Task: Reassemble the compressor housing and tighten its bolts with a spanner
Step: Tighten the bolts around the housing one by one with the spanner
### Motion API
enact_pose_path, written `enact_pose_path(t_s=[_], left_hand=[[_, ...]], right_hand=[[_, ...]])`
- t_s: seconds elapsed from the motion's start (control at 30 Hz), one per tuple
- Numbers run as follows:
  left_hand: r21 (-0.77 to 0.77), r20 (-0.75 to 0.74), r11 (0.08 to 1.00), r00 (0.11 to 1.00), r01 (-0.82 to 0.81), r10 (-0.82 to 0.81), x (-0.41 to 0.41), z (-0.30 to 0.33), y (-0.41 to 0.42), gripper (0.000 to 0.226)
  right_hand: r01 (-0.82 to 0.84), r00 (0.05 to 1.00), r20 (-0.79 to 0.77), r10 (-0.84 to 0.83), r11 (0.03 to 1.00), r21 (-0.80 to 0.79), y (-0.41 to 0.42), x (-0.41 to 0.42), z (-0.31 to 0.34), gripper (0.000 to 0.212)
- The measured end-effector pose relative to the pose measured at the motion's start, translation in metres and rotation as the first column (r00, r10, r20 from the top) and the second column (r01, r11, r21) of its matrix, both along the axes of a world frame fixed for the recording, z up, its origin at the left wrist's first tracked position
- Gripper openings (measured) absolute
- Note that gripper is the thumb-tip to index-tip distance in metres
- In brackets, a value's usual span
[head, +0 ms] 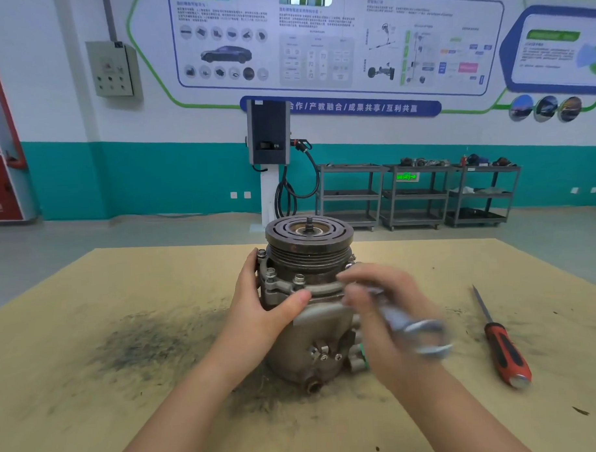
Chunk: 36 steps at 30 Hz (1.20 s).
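Table [91, 334] is covered in a tan sheet with a dark grime patch left of centre; compressor [309, 310] stands upright in the middle of it, pulley [309, 234] on top, housing flange just under the pulley with bolts [299, 279] standing proud around the rim, so they look not fully run down. Left hand [262, 305] wraps the left side of the housing, thumb pressed across the front under the flange, fingers curled round the far side: good brace, keep it there. Right hand [377, 304] grips the spanner [415, 326] by the shank, fingers clenched round it, open jaw end pointing down-right, away from the bolts; heavy motion blur, so the exact finger placement is unclear. Head end near the flange is hidden by the hand, can't tell if it's on a bolt. To do this well: seat the jaw fully square on the hex before loading, pull toward the bracing hand, tighten in a cross pattern in stages so the flange draws down evenly. Red-handled screwdriver [503, 347] lies well apart on the right, not needed now.
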<state>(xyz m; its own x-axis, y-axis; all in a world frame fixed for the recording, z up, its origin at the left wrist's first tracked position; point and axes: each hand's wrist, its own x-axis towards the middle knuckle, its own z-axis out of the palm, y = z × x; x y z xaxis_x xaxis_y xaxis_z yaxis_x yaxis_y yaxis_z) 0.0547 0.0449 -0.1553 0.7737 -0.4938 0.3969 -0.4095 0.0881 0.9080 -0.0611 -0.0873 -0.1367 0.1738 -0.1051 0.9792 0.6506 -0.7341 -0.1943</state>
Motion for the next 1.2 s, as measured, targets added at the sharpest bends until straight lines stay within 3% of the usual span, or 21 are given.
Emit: enact_pose_path(t_s=[0.1, 0.2, 0.4, 0.5, 0.53, 0.57, 0.6, 0.67, 0.7, 0.73, 0.77, 0.83, 0.93, 1.0, 1.07, 1.2], left_hand=[[0.009, -0.006, 1.000, 1.000, 0.001, -0.001, -0.002, 0.002, 0.001, 0.082], [0.011, 0.001, 1.000, 1.000, -0.001, 0.001, -0.003, 0.003, 0.001, 0.079], [0.030, 0.013, 1.000, 1.000, -0.001, 0.000, -0.004, 0.004, 0.002, 0.089], [0.029, 0.022, 1.000, 1.000, -0.007, 0.006, -0.002, 0.003, 0.002, 0.099], [0.033, 0.026, 0.999, 1.000, -0.006, 0.005, -0.002, 0.003, 0.002, 0.101], [0.039, 0.028, 0.999, 1.000, -0.004, 0.003, -0.002, 0.003, 0.002, 0.105], [0.045, 0.029, 0.999, 1.000, -0.005, 0.003, -0.002, 0.003, 0.002, 0.110], [0.048, 0.029, 0.999, 1.000, -0.008, 0.007, -0.002, 0.002, 0.002, 0.114], [0.043, 0.031, 0.999, 0.999, -0.007, 0.006, -0.002, 0.002, 0.002, 0.112], [0.035, 0.036, 0.999, 0.999, -0.007, 0.006, -0.002, 0.002, 0.001, 0.109], [0.025, 0.040, 1.000, 0.999, -0.006, 0.005, -0.002, 0.001, 0.001, 0.107], [0.018, 0.040, 1.000, 0.999, -0.003, 0.002, -0.001, 0.000, 0.000, 0.103], [0.015, 0.032, 1.000, 0.999, -0.003, 0.003, -0.002, 0.001, 0.000, 0.091], [0.017, 0.017, 1.000, 1.000, -0.009, 0.009, -0.003, 0.003, 0.001, 0.084], [0.035, 0.011, 0.999, 1.000, -0.010, 0.009, -0.004, 0.005, 0.001, 0.077], [0.037, 0.009, 0.999, 1.000, -0.016, 0.015, -0.005, 0.005, 0.001, 0.076]], right_hand=[[-0.141, 0.987, 0.119, 0.106, 0.928, 0.345, -0.001, -0.004, 0.013, 0.010], [-0.252, 0.967, 0.145, 0.207, 0.740, 0.624, -0.005, -0.005, 0.020, 0.016], [-0.388, 0.861, 0.221, 0.457, 0.314, 0.866, -0.022, -0.001, 0.026, 0.024], [-0.389, 0.816, 0.249, 0.521, 0.178, 0.904, -0.032, 0.004, 0.026, 0.024], [-0.390, 0.826, 0.242, 0.509, 0.207, 0.897, -0.032, 0.006, 0.023, 0.023], [-0.389, 0.859, 0.221, 0.463, 0.308, 0.868, -0.029, 0.007, 0.020, 0.022], [-0.373, 0.904, 0.196, 0.381, 0.473, 0.799, -0.026, 0.007, 0.015, 0.020], [-0.254, 0.966, 0.167, 0.197, 0.834, 0.490, -0.018, 0.006, 0.004, 0.018], [-0.160, 0.983, 0.137, 0.125, 0.945, 0.287, -0.013, 0.005, -0.001, 0.018], [-0.064, 0.994, 0.096, 0.055, 0.993, 0.098, -0.010, 0.005, -0.005, 0.017], [0.019, 0.998, 0.064, -0.016, 0.998, -0.053, -0.006, 0.006, -0.008, 0.013], [0.102, 0.995, 0.030, -0.098, 0.973, -0.206, -0.002, 0.007, -0.007, 0.009], [0.093, 0.995, 0.059, -0.083, 0.978, -0.187, 0.000, 0.005, -0.004, 0.006], [0.027, 0.993, 0.112, -0.025, 1.000, -0.015, 0.001, -0.001, 0.002, 0.011], [-0.136, 0.981, 0.169, 0.097, 0.961, 0.240, 0.001, -0.006, 0.012, 0.021], [-0.296, 0.954, 0.157, 0.255, 0.722, 0.625, -0.007, -0.009, 0.023, 0.012]])
